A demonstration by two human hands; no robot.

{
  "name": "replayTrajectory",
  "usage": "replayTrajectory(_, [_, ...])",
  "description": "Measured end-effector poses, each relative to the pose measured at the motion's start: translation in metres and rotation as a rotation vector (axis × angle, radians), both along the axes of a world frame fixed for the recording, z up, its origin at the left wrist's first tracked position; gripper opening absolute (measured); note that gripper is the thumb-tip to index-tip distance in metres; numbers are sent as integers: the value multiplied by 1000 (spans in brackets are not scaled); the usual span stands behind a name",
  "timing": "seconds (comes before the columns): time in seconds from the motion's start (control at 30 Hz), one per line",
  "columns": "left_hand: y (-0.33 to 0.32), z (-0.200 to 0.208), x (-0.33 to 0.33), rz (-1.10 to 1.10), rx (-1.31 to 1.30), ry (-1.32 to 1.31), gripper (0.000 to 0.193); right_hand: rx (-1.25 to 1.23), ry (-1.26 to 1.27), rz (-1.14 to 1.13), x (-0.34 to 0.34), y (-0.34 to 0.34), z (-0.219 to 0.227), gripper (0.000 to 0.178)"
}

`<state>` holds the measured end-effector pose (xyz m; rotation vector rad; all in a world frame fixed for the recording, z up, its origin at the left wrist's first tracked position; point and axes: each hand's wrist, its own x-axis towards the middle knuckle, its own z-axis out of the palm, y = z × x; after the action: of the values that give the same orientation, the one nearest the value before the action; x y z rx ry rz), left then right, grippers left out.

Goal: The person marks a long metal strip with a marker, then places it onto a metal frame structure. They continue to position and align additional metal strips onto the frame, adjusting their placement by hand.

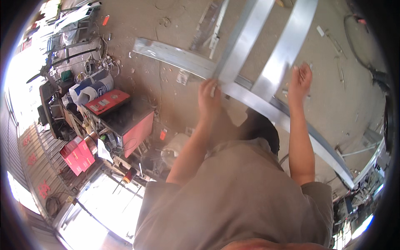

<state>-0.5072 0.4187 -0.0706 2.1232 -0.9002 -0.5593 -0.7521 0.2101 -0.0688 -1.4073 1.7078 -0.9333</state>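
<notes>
Two long, silvery metal strips, the left strip [246,39] and the right strip [287,41], run away from me across the floor. Their near ends meet a long crosswise metal bar [266,106] that slants down to the right. My left hand [209,98] has its fingers curled at the edge of the left strip's near end, where it meets the crosswise bar. Just right of the right strip, my right hand [301,81] is raised above the floor. Its thumb and fingers are partly bent and apart, with nothing seen between them.
At left stands a dark-topped cabinet [137,131] with a red case [107,102] on it. Pink-red boxes [78,155] lie nearer me. Another metal bar [175,56] lies ahead left. A dark hose [352,43] curves along the right side, and scraps dot the floor.
</notes>
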Motion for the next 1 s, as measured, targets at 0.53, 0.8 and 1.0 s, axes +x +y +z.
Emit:
replayTrajectory(0.53, [251, -25, 418, -359, 749, 309, 41, -104, 463, 250, 406, 127, 15, 45])
replayTrajectory(0.8, [202, -11, 595, -229, 526, 379, 46, 139, 654, 194, 514, 132, 15, 37])
replayTrajectory(1.0, [123, -30, 722, -284, 609, 340, 43, 108, 840, -37, 544, 123, -35, 32])
